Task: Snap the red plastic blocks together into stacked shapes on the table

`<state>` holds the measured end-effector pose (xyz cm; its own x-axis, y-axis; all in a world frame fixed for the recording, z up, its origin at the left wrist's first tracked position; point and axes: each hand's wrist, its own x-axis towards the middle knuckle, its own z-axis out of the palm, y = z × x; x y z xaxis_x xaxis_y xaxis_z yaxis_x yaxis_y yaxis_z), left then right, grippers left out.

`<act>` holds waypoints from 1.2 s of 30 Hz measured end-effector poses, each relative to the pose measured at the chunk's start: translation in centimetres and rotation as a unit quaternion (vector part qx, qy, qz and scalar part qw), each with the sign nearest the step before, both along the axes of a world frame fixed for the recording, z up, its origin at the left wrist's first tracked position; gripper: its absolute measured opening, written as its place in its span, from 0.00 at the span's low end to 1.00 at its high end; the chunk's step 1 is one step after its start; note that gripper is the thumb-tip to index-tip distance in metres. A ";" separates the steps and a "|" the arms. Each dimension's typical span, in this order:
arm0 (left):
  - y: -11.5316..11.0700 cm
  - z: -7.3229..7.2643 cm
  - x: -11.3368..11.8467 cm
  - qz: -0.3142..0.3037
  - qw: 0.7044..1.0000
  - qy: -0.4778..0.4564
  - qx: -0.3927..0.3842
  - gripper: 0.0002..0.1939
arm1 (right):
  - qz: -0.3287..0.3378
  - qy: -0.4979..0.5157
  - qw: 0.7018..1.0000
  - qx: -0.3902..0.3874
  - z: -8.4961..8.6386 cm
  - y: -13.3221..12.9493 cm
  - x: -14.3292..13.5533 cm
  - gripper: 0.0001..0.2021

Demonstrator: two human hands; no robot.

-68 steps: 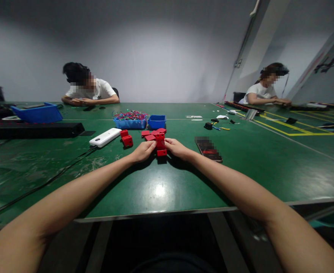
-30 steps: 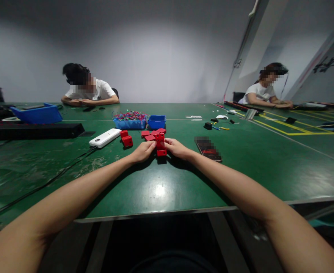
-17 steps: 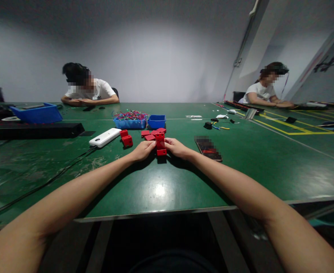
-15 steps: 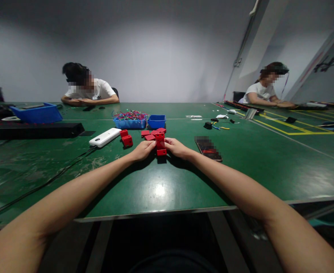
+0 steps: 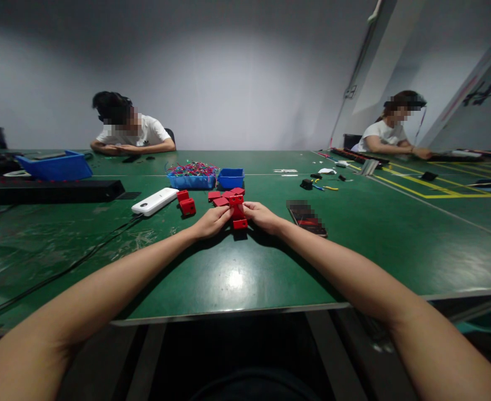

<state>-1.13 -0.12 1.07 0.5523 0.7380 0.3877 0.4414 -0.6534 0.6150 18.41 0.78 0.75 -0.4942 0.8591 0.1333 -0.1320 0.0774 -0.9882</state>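
Between my two hands is a red bracket-like part (image 5: 239, 214) with small holes, held a little above the green table (image 5: 237, 284). My left hand (image 5: 212, 221) is closed on its left side, the thumb pressed to its face. My right hand (image 5: 262, 216) grips it from the right, thumb and fingers pinched on the edge. Just behind my fingers lie several red pieces (image 5: 220, 198), partly hidden by the held part. Left of my left hand sit more red blocks (image 5: 186, 205) of a similar kind.
A white power bank (image 5: 155, 201) with a cable lies at left, a phone (image 5: 306, 219) at right. Farther back stand a blue bin of coloured wires (image 5: 193, 177), a small blue bin (image 5: 231, 178) and pliers (image 5: 325, 187). Two people (image 5: 134, 133) sit across the table.
The red part has shifted slightly to the right and tilted in my fingers, both hands staying on it. The person at right has moved their hands slightly.
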 end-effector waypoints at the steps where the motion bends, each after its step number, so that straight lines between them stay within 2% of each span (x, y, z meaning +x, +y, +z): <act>1: 0.0 0.0 0.1 -0.002 1.000 -0.001 0.007 0.29 | -0.005 0.009 1.000 -0.005 -0.1 0.1 0.0 0.20; 4: 0.0 -0.1 0.2 -0.002 1.000 0.000 0.019 0.27 | -0.019 0.026 0.999 -0.019 -0.4 0.4 -0.1 0.21; 7: 0.2 -0.2 0.1 0.040 0.999 -0.001 0.008 0.27 | -0.033 0.032 0.998 -0.030 -0.5 0.5 -0.2 0.20; 11: 0.2 -0.3 0.0 0.078 0.996 -0.034 -0.015 0.33 | -0.037 0.029 0.998 -0.043 -0.2 0.3 -0.2 0.15; 15: -0.1 -0.1 0.2 0.046 0.998 -0.048 -0.009 0.37 | -0.025 0.015 0.998 -0.063 0.3 -0.1 0.1 0.10; 20: -0.3 0.1 0.3 -0.011 0.998 -0.056 -0.003 0.33 | -0.008 -0.014 0.998 -0.058 0.6 -0.3 0.4 0.10; 24: 0.1 -0.4 0.2 -0.015 0.998 -0.064 0.007 0.31 | -0.008 -0.023 0.998 -0.062 0.8 -0.5 0.5 0.10; 28: 0.6 -0.8 0.1 0.019 0.996 -0.086 -0.007 0.32 | 0.014 0.013 0.995 -0.098 1.5 -0.8 0.4 0.16; 31: 0.7 -0.9 0.2 0.057 0.992 -0.112 -0.018 0.32 | -0.003 0.059 0.990 -0.130 1.9 -0.8 0.1 0.19; 36: 0.5 -0.8 0.3 0.109 0.987 -0.113 -0.025 0.28 | -0.057 0.095 0.988 -0.112 1.7 -0.5 -0.4 0.11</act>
